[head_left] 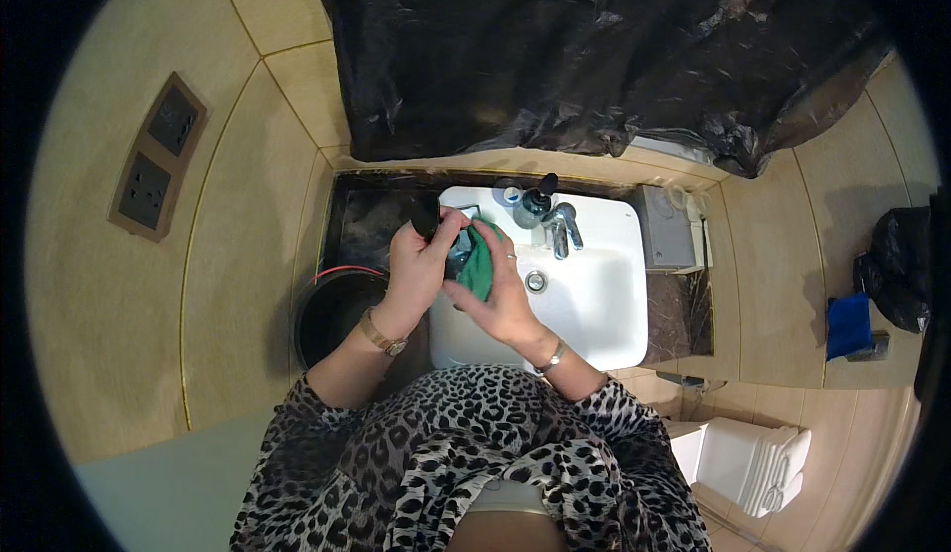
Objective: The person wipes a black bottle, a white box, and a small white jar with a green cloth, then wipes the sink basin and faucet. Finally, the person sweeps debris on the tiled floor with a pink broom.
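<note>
Over the left side of the white sink (594, 304), both hands are close together. My left hand (414, 267), with a watch on its wrist, is closed on a dark see-through bottle (460, 249). The bottle has a black top (425, 215) and is tilted. A green cloth (478, 267) lies against the bottle's right side. My right hand (507, 300), wearing a ring and a bracelet, is wrapped round that cloth and presses it to the bottle. My fingers and the cloth cover much of the bottle.
Behind the sink's drain stand a chrome faucet (563, 229) and another dark bottle (531, 209). A grey box (666, 227) is right of the sink. The black bucket (342, 316) is at left. Black plastic sheeting (594, 57) hangs behind; a blue cloth (848, 326) hangs at right.
</note>
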Demonstrator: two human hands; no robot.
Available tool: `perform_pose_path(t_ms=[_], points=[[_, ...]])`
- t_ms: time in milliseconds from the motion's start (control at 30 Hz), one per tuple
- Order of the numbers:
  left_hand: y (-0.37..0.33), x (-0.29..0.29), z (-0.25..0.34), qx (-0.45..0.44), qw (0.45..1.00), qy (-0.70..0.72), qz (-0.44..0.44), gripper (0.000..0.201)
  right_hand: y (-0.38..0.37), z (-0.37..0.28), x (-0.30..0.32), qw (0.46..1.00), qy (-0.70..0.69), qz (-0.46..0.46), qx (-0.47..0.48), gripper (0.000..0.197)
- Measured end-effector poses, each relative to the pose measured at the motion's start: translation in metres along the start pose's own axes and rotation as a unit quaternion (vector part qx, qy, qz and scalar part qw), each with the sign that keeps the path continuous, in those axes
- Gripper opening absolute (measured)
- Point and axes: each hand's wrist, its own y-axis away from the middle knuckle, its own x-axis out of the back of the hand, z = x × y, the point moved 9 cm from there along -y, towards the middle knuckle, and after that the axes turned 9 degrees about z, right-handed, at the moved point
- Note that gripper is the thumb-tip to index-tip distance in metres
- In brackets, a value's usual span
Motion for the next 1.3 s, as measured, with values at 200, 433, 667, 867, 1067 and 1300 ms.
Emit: perform_pose_path(t_ms=[200, 433, 667, 867, 1067, 1300], points=[[0.001, -0.007, 0.015, -0.038, 0.995, 0.007, -0.087, 0.026, -0.013, 0.003, -0.007, 0.998, -0.006, 0.059, 0.02, 0.088], [-0.003, 0.066, -0.003, 0.197, 0.963, 0.181, -0.027, 0.033, -0.017, -0.001, -0.028, 0.997, 0.021, 0.0, 0.072, 0.084], [-0.007, 0.083, 0.005, 0.197, 0.979, 0.041, -0.028, 0.015, -0.016, 0.008, -0.068, 0.99, 0.061, -0.055, 0.116, 0.078], [-0.071, 0.126, -0.04, 0.213, 0.977, 0.022, 0.014, 0.011, -0.025, 0.038, -0.082, 0.996, 0.037, -0.085, 0.017, 0.052], [-0.152, 0.18, -0.127, 0.202, 0.973, -0.081, 0.078, 0.019, 0.025, 0.088, -0.062, 0.991, 0.023, -0.11, -0.077, 0.045], [-0.219, 0.225, -0.199, 0.209, 0.95, -0.182, 0.143, 0.03, 0.069, 0.109, -0.047, 0.978, 0.062, -0.133, -0.149, 0.042]])
